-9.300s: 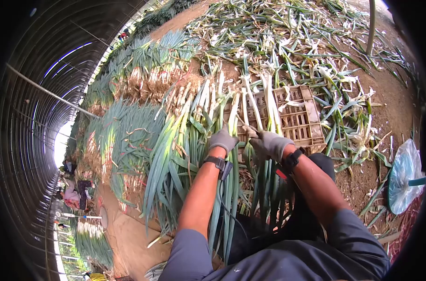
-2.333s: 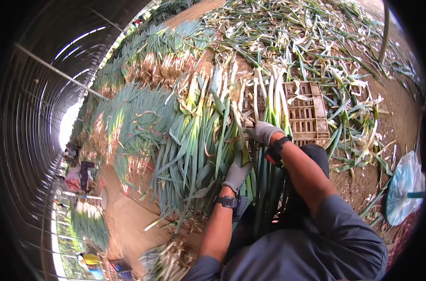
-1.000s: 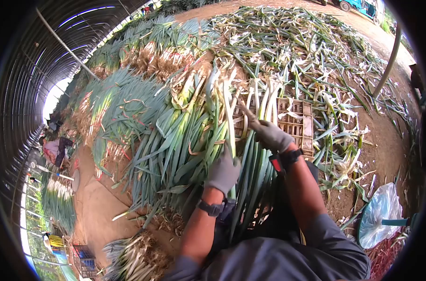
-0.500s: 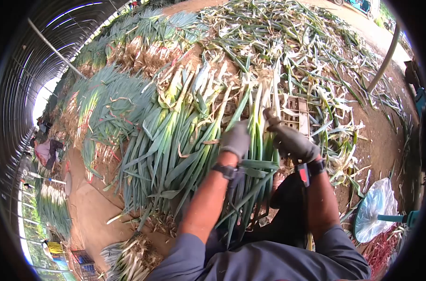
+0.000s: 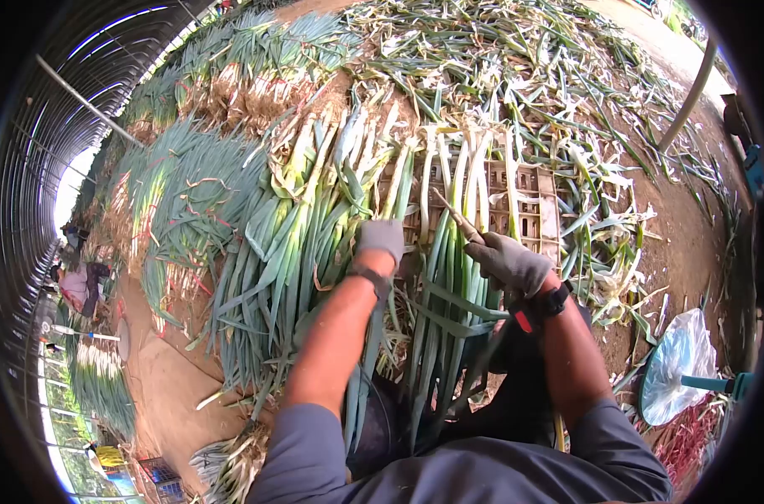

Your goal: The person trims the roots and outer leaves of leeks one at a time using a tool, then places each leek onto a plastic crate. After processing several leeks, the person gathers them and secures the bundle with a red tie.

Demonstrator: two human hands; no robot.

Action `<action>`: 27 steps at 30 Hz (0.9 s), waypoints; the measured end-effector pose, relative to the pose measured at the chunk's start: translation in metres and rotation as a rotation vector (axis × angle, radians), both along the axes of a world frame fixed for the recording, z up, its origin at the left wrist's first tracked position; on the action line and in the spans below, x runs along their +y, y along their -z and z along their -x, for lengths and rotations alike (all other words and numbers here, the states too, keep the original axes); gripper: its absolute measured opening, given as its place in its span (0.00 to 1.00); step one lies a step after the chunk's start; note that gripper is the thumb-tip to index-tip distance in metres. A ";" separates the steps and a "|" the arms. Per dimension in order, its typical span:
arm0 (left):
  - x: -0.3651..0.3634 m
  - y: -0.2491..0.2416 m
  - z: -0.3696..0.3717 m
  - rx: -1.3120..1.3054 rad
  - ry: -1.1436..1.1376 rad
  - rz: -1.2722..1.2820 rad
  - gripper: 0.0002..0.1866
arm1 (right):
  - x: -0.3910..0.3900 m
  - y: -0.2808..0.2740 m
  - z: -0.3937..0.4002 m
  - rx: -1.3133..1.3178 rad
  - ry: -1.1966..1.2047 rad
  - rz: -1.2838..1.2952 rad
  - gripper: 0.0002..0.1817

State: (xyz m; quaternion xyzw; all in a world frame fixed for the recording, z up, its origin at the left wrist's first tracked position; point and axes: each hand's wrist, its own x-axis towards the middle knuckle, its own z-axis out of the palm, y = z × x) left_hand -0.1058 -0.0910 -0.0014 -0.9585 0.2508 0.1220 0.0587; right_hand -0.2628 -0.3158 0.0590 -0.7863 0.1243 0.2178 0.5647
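My left hand [image 5: 380, 238], in a grey glove, is closed around a long green onion [image 5: 404, 180], its pale stem pointing away from me. Its leaves hang down below my wrist. My right hand [image 5: 511, 264], also gloved, grips a slim brownish knife [image 5: 459, 218], whose tip points up and to the left. Beside and partly under the knife, several trimmed green onions [image 5: 455, 181] lie across a brown plastic crate [image 5: 530, 206], their leaves draping towards my lap. To the left of my left hand lies a thick pile of untrimmed green onions [image 5: 294, 227].
Tied bundles of green onions [image 5: 201, 189] stand at the left and far left. Stripped leaves [image 5: 516, 67] litter the ground ahead and to the right. A plastic-covered round disc [image 5: 676, 370] is at the lower right. Another person [image 5: 85, 286] sits far left.
My left hand has moved left, away from the onions on the crate, to a stalk by the pile. My right hand has shifted slightly, and the knife now shows clearly.
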 end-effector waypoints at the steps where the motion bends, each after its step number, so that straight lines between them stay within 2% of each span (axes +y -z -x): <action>1: -0.002 -0.015 -0.012 0.056 0.027 -0.010 0.11 | -0.001 0.001 0.000 0.030 0.005 0.020 0.25; 3: -0.003 -0.034 -0.075 -0.269 0.510 0.062 0.20 | -0.005 0.013 0.002 0.013 -0.023 -0.080 0.27; 4: -0.001 -0.071 -0.068 0.073 0.196 0.943 0.23 | -0.003 0.008 0.002 0.044 -0.045 -0.079 0.27; 6: 0.007 -0.105 -0.069 0.309 -0.263 1.746 0.27 | 0.003 -0.008 -0.001 0.096 -0.090 -0.080 0.28; 7: 0.010 -0.109 -0.069 0.176 -0.329 1.707 0.28 | 0.008 -0.005 -0.004 0.080 -0.144 -0.031 0.28; 8: 0.016 -0.107 -0.052 0.227 -0.440 1.461 0.28 | 0.014 0.003 -0.009 0.064 -0.199 0.015 0.29; 9: 0.036 -0.057 -0.071 0.047 -0.329 0.946 0.24 | 0.021 0.007 -0.012 0.050 -0.252 0.059 0.29; 10: 0.040 -0.051 -0.038 -0.083 -0.265 0.699 0.21 | 0.031 0.002 -0.012 0.034 -0.288 0.100 0.30; 11: 0.035 -0.054 -0.006 -0.128 -0.282 0.501 0.16 | 0.036 0.021 -0.013 -0.031 -0.326 0.064 0.30; 12: 0.038 -0.037 0.005 -0.092 -0.261 0.277 0.15 | 0.040 0.019 -0.013 -0.037 -0.339 0.106 0.30; 13: 0.052 0.012 0.002 -0.158 -0.187 0.145 0.17 | 0.047 0.015 -0.014 -0.044 -0.352 0.148 0.31; 14: 0.059 0.037 0.006 -0.157 -0.162 0.076 0.18 | 0.052 0.015 -0.016 -0.032 -0.371 0.162 0.32; 17: 0.049 0.042 0.019 -0.287 -0.289 0.062 0.21 | 0.057 0.017 -0.024 -0.021 -0.380 0.187 0.33; 18: 0.043 0.042 0.017 -0.259 -0.304 -0.016 0.25 | 0.060 0.022 -0.026 -0.032 -0.353 0.178 0.34; 22: 0.025 0.041 -0.001 -0.168 -0.273 -0.136 0.34 | 0.059 0.027 -0.034 -0.009 -0.272 0.115 0.28; 25: 0.023 0.049 0.005 -0.305 -0.182 -0.130 0.36 | 0.062 0.014 -0.036 0.053 -0.223 0.165 0.31; 27: 0.025 0.042 -0.007 -0.119 -0.234 -0.064 0.39 | 0.064 0.009 -0.037 0.050 -0.184 0.119 0.31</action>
